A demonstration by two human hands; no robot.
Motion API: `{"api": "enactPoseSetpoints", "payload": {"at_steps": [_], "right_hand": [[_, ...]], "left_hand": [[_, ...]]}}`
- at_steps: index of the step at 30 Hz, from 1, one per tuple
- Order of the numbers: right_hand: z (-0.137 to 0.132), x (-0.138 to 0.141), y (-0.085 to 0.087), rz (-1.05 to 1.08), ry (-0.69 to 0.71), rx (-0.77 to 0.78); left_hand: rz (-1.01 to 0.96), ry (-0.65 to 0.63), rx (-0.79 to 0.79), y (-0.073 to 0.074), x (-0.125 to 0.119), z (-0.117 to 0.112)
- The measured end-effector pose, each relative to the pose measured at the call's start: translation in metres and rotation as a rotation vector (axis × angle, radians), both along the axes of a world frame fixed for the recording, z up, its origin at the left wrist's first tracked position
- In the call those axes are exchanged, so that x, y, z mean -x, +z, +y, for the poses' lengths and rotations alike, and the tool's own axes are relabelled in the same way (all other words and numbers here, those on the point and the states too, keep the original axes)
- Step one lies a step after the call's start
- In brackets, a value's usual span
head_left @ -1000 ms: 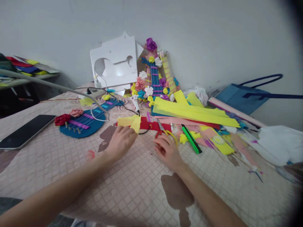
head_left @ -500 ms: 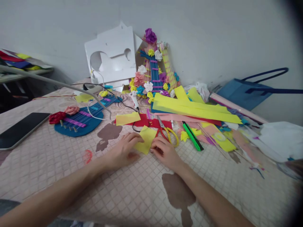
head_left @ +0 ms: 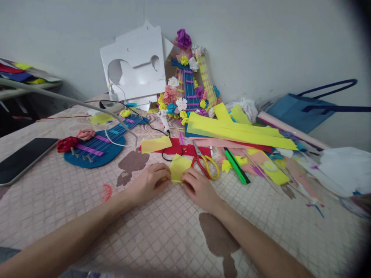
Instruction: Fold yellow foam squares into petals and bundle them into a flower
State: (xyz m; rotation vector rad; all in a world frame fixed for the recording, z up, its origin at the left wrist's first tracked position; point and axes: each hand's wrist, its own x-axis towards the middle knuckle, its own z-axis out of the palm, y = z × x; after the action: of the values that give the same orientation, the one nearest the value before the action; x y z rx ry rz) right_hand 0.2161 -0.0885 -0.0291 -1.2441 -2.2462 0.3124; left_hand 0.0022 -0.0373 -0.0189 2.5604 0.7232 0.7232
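A small piece of yellow crepe paper (head_left: 179, 166) lies between my two hands, low over the tablecloth. My left hand (head_left: 155, 179) has its fingers closed at the paper's lower left edge. At the lower right corner, my right hand (head_left: 199, 187) pinches the same piece with thumb and fingers. Just beyond the right fingers rest scissors (head_left: 206, 164) with red and yellow handles. A second yellow paper piece (head_left: 156, 144) lies farther off, over a red paper strip (head_left: 175, 146). To the right is a green utility knife (head_left: 236, 166).
A blue paper guitar (head_left: 95, 148) with roses and a phone (head_left: 27, 160) lie on the left. Behind are a glue gun (head_left: 164, 120) with its cord, flower-covered guitars (head_left: 189, 88) and a white cut-out board (head_left: 135, 65). Long yellow strips (head_left: 240, 133) and paper scraps spread rightward.
Both hands have shifted to the near edge of the yellow paper, which has turned squarer to me. My left fingers, flatter on it before, are now curled at its edge.
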Motion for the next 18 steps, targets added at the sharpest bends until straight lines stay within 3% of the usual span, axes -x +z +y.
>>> {"api": "enactPoseSetpoints", "payload": {"at_steps": [7, 18], "right_hand": [[0.002, -0.010, 0.002, 0.006, 0.097, -0.003], [0.002, -0.013, 0.006, 0.018, 0.162, 0.062]], "left_hand": [[0.009, -0.046, -0.065, 0.006, 0.005, 0.008], [0.063, -0.151, 0.052, 0.009, 0.013, 0.013]]}}
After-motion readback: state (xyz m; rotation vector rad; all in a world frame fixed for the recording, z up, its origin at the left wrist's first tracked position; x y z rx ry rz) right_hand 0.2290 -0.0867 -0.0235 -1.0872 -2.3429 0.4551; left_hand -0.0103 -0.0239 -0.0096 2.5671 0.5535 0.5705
